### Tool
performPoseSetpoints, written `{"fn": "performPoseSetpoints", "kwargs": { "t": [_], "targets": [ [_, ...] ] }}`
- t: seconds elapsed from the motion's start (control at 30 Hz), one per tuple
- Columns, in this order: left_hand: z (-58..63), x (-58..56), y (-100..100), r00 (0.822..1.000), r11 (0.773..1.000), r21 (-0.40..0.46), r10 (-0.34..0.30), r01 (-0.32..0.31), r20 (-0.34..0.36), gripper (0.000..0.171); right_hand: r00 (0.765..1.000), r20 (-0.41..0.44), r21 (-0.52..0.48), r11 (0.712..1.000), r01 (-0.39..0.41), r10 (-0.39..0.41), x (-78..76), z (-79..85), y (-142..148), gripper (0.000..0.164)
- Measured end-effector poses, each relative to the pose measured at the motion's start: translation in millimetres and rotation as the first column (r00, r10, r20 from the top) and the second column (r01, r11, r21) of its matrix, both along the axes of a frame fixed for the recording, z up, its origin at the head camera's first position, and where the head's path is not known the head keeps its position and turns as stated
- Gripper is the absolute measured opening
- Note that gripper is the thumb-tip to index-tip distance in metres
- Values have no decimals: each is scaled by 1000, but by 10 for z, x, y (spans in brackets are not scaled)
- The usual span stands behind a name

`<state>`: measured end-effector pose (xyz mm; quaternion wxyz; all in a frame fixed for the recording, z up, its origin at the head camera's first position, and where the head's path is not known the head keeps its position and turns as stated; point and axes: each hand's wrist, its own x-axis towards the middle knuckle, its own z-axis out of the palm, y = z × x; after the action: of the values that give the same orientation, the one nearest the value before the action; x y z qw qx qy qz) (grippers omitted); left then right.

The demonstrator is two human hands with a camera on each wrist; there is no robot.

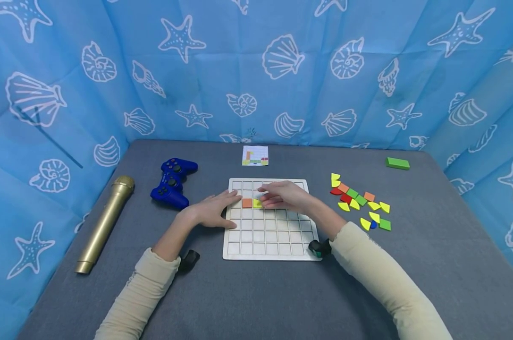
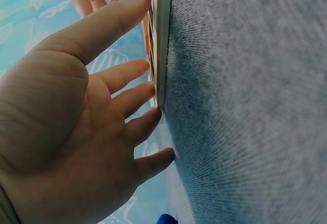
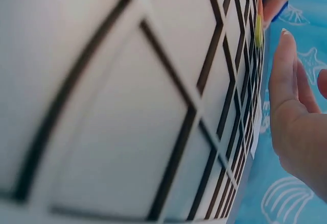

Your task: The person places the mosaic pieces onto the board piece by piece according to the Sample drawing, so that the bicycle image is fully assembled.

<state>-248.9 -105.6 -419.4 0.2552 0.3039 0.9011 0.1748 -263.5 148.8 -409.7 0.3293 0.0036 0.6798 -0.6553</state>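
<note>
A white grid board (image 1: 271, 237) lies on the table, with an orange square tile (image 1: 247, 203) and a yellow piece (image 1: 256, 203) side by side in its cells. My left hand (image 1: 211, 210) rests at the board's left edge, fingers spread and fairly straight; in the left wrist view its fingertips (image 2: 148, 124) touch the edge. Above the upper middle of the board is my right hand (image 1: 288, 196), its fingers loosely bent beside the yellow piece. The right wrist view has this hand (image 3: 296, 117) a little off the board, with no piece visible in its fingers.
Loose coloured pieces (image 1: 361, 200) are scattered right of the board. A printed pattern card (image 1: 255, 156) lies behind it. On the left are a blue game controller (image 1: 171, 184) and a gold microphone (image 1: 105, 224); a green block (image 1: 397, 163) sits back right. Blue curtains (image 1: 256, 71) surround the table.
</note>
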Motion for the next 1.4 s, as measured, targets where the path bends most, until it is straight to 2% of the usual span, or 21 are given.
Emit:
{"fn": "performPoseSetpoints", "kwargs": {
  "t": [0.33, 0.57, 0.83, 1.1, 1.23, 1.4],
  "targets": [
    [-12, 5, -24, 1000, 1000, 15, -7, 7, -5, 83, 998, 52, -144, 989, 44, -37, 18, 4, 358, 51],
    [2, 2, -29, 1000, 1000, 20, -13, 13, -1, 83, 997, 38, -202, 977, 71, -65, 37, 18, 657, 58],
    [-9, 0, -29, 1000, 1000, 16, -19, 19, -3, 83, 991, 53, -239, 962, 134, -125, 69, -12, 998, 52],
    [-11, 5, -16, 1000, 1000, 14, -13, 13, -6, 83, 981, 46, -259, 946, 195, -190, 103, 80, 1382, 52],
    [-12, 6, -11, 1000, 1000, 14, -10, 10, -4, 84, 969, 55, -286, 926, 245, -239, 87, 118, 1594, 49],
    [-10, 9, -1, 1000, 1000, 21, -10, 10, -4, 84, 945, 107, -346, 880, 327, -309, 87, 135, 1854, 40]
  ]
}}
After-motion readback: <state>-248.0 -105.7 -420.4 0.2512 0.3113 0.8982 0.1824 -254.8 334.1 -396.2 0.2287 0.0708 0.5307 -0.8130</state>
